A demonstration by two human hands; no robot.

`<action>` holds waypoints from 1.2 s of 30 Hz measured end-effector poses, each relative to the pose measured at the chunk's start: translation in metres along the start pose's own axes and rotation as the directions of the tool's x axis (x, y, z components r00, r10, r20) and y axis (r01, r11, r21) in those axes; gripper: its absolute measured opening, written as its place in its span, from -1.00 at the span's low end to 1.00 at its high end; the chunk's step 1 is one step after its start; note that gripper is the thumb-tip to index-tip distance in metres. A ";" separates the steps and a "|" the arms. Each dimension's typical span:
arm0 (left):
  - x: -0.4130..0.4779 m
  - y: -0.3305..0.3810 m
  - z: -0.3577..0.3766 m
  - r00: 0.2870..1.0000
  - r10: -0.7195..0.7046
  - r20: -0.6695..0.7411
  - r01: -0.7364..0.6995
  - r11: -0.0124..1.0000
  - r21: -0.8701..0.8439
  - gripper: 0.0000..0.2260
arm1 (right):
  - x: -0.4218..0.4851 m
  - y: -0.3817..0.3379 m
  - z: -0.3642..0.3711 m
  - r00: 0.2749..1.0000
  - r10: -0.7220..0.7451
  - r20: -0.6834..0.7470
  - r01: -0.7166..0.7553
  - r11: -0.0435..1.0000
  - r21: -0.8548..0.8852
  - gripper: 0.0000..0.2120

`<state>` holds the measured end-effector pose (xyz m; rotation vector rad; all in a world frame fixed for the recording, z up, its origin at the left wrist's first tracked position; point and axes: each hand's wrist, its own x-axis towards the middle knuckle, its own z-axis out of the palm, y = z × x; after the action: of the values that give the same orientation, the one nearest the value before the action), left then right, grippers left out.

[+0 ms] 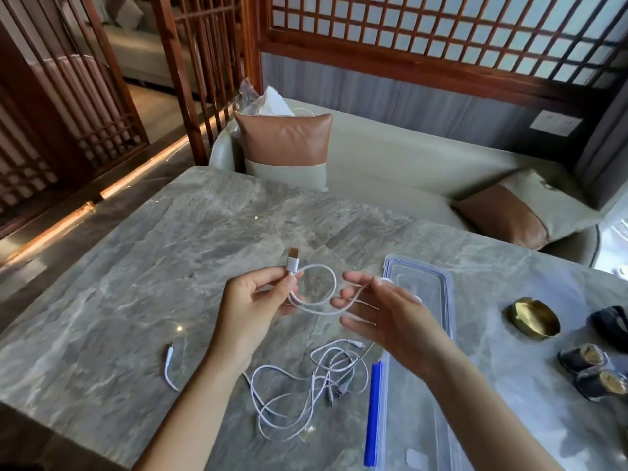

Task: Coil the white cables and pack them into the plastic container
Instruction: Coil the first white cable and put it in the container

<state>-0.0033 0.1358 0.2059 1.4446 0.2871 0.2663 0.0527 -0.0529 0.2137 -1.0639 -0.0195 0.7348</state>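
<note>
The left hand (251, 300) pinches the white cable (323, 312) just below its plug; its loop runs between the spread fingers of the right hand (390, 314), grip unclear.

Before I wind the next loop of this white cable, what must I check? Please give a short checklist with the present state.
1. Left hand pinches the held cable just below its plug: ok.
2. Right hand has a firm hold of the cable: cannot tell, it is blurred.
3. The cable makes one turn between the hands: ok.
4. Its tail runs free of the loose cables on the table: cannot tell.
5. Plastic container lies close beside the right hand: ok.
</note>
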 end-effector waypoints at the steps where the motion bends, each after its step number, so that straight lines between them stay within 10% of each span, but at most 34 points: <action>1: 0.000 0.000 0.002 1.000 -0.006 -0.021 0.005 0.999 -0.046 -0.86 | 0.000 0.002 0.002 1.000 0.013 0.016 -0.014 0.998 0.060 -0.68; 5: -0.002 0.000 0.008 1.000 0.023 -0.008 -0.023 0.998 -0.054 -0.80 | -0.002 0.021 0.010 0.993 0.086 0.080 -0.092 0.993 0.076 -0.65; 20: -0.001 0.021 -0.002 0.877 0.034 0.479 -0.363 0.699 0.616 -0.77 | -0.007 -0.002 0.001 0.971 0.073 0.229 0.112 0.705 -0.700 -0.82; 24: 0.001 0.021 0.003 0.903 -0.001 0.430 -0.259 0.796 0.547 -0.65 | -0.006 -0.001 0.001 0.974 0.017 0.227 0.175 0.585 -0.792 -0.71; 29: -0.002 0.008 0.017 0.961 0.001 0.276 -0.075 0.963 0.259 -0.87 | -0.005 0.001 -0.001 0.973 -0.085 0.215 0.218 0.647 -0.731 -0.87; 36: 0.000 0.006 0.011 0.934 -0.025 0.356 -0.083 0.955 0.284 -0.90 | -0.009 -0.008 -0.012 0.954 0.033 0.298 0.172 0.755 -0.632 -0.74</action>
<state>0.0004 0.1267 0.2129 1.7615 0.0057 -0.0219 0.0546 -0.0693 0.2174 -1.6037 -0.6162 0.8344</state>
